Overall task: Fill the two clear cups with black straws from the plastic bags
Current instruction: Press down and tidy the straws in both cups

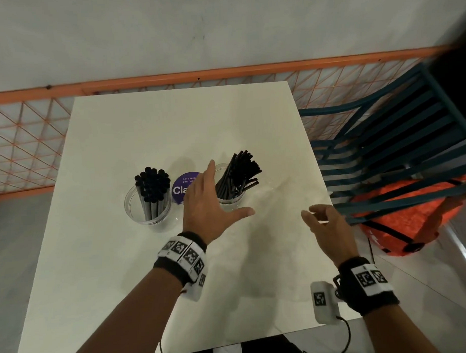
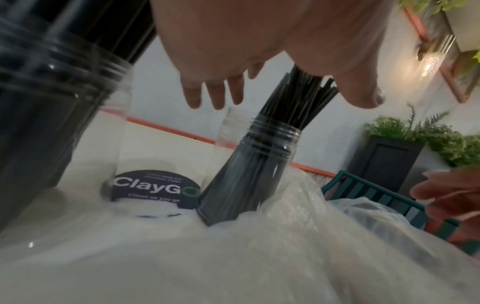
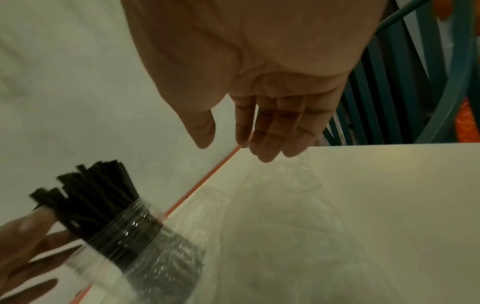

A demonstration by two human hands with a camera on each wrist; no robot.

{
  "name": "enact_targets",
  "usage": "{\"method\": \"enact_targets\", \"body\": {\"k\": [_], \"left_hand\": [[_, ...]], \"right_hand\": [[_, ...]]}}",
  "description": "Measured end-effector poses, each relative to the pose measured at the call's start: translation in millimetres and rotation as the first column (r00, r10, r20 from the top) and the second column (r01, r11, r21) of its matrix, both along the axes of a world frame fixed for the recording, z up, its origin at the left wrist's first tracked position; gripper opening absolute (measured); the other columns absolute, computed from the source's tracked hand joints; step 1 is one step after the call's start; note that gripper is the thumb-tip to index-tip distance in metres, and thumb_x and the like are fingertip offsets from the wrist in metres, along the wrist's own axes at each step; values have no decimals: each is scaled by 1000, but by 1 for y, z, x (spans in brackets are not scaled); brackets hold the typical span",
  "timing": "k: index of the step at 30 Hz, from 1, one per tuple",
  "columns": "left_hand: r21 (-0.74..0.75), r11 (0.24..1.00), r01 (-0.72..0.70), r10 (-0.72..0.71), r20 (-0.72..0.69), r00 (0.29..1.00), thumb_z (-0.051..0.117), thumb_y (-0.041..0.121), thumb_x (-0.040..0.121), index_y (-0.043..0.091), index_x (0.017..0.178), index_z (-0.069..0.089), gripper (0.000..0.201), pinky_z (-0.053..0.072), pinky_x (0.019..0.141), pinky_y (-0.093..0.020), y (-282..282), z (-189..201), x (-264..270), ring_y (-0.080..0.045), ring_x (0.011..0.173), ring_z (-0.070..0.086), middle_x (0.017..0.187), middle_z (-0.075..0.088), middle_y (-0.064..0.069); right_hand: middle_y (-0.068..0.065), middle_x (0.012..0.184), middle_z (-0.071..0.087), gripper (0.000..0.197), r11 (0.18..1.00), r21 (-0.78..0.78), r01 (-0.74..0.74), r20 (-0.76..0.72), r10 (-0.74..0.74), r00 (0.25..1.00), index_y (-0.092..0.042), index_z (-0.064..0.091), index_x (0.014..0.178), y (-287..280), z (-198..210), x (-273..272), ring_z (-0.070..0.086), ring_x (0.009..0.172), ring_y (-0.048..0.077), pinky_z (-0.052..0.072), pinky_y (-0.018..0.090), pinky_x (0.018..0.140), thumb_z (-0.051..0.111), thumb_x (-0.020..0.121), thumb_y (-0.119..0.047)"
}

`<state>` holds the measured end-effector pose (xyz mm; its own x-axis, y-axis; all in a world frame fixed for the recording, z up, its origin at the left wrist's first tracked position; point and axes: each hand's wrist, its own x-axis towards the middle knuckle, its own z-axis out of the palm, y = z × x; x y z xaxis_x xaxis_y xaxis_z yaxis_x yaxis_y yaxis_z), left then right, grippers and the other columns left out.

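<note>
My left hand covers part of the purple sticker, so its wording is cut short; the clear plastic bag on the bench barely shows from the head view; in the left wrist view the left cup runs off the frame, blurred.

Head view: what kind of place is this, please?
Probably a shared pantry or café corner. A round sticker on the white table reads "ClayGo, Clean as you go". Two clear cups hold black straws. Potted plants stand near a slatted teal chair.
</note>
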<state>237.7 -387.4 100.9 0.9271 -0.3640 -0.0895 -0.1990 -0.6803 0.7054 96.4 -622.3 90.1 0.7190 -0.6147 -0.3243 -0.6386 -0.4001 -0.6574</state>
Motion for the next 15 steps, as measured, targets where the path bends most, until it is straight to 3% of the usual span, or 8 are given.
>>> {"method": "enact_targets", "body": {"k": [2, 4, 6, 8, 10, 12, 15], "left_hand": [[87, 996, 5, -9, 47, 999, 67, 85, 51, 26, 156, 5, 136, 26, 119, -56, -12, -1, 6, -30, 147, 28, 157, 36, -7], [146, 989, 27, -33, 38, 999, 68, 83, 53, 27, 156, 5, 133, 15, 122, -58, -26, -1, 15, -31, 151, 19, 159, 34, -5], [170, 984, 53, -66, 74, 995, 70, 72, 62, 26, 155, 16, 117, 8, 122, -59, -37, -4, 25, -29, 152, 17, 158, 38, 1], [226, 971, 80, -116, 147, 982, 69, 54, 74, 29, 151, 30, 90, 8, 121, -61, -43, -5, 30, -27, 150, 22, 152, 45, 8], [223, 972, 76, -123, 206, 971, 69, 42, 79, 28, 145, 41, 73, 15, 119, -61, -46, -4, 32, -27, 142, 34, 145, 51, 6], [107, 994, 15, -40, 235, 971, 71, 35, 77, 20, 136, 50, 64, 22, 117, -58, -47, 3, 36, -31, 132, 44, 134, 59, -2], [155, 988, 14, -53, 248, 967, 64, 43, 74, 22, 134, 49, 65, 23, 118, -54, -46, 7, 45, -29, 128, 46, 129, 60, -1]], "right_hand": [[-9, 102, 67, 39, 996, 53, -69, 59, 66, 996, -26, 56, 122, 16, 7, 8, 69, 85, 12, 58, 40, 82, 60, 90, -48], [-8, 107, 65, 58, 970, 175, -169, 137, 146, 980, -25, 45, 137, 37, 22, 28, 69, 80, 9, 59, 37, 78, 60, 88, -53], [-7, 116, 62, 90, 943, 241, -229, 187, 186, 964, -26, 30, 148, 56, 36, 58, 69, 92, 13, 58, 39, 84, 61, 76, -71], [0, 134, 55, 111, 945, 221, -243, 180, 205, 962, -24, 23, 151, 72, 46, 91, 59, 117, 20, 50, 41, 99, 65, 64, -77], [5, 137, 49, 108, 948, 115, -298, 160, 279, 947, -19, 32, 146, 84, 54, 117, 53, 123, 24, 46, 38, 100, 67, 62, -76], [3, 124, 52, 89, 942, 12, -337, 175, 329, 928, -19, 43, 135, 91, 58, 131, 56, 109, 21, 49, 34, 90, 66, 68, -73], [2, 120, 53, 76, 946, -6, -323, 208, 317, 925, -18, 46, 131, 88, 52, 136, 53, 100, 16, 44, 29, 84, 63, 77, -68]]}}
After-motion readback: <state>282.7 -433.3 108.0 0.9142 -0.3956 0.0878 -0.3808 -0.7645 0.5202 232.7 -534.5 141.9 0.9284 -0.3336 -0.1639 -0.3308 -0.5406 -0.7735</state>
